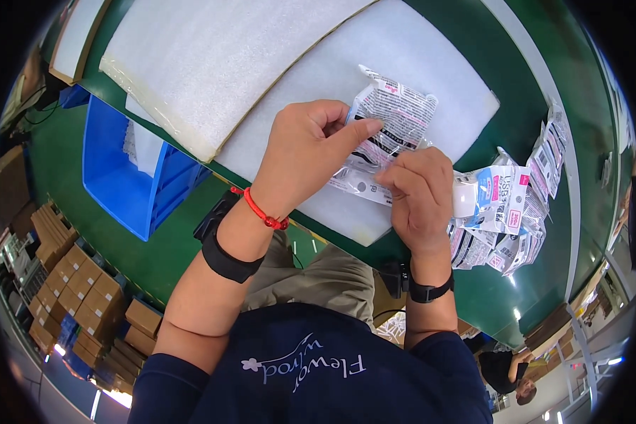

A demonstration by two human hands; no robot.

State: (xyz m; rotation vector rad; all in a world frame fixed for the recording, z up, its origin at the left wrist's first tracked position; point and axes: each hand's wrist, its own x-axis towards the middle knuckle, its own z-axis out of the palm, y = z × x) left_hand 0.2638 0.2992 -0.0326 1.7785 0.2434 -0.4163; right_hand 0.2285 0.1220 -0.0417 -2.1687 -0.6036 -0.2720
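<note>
A clear plastic packet [407, 106] with a printed label lies over the white foam sheet in front of me. My left hand [307, 145] pinches its left side, the thumb laid across the printed face. At its lower right edge my right hand [422, 194] has its fingers curled in, closed on the plastic. Under the packet, a further piece of clear wrapping [364, 186] shows between my hands; whether it belongs to the same packet I cannot tell. Just right of my right hand is a heap of similar packets [502, 194], one with a white plug adapter [465, 196] visible inside.
White foam sheets [459, 78] cover part of the green table [544, 247], and a larger foam-covered board [212, 63] lies at the far left. A blue bin [120, 180] stands left of the table. Stacked cartons [78, 290] and another person [505, 371] are farther off.
</note>
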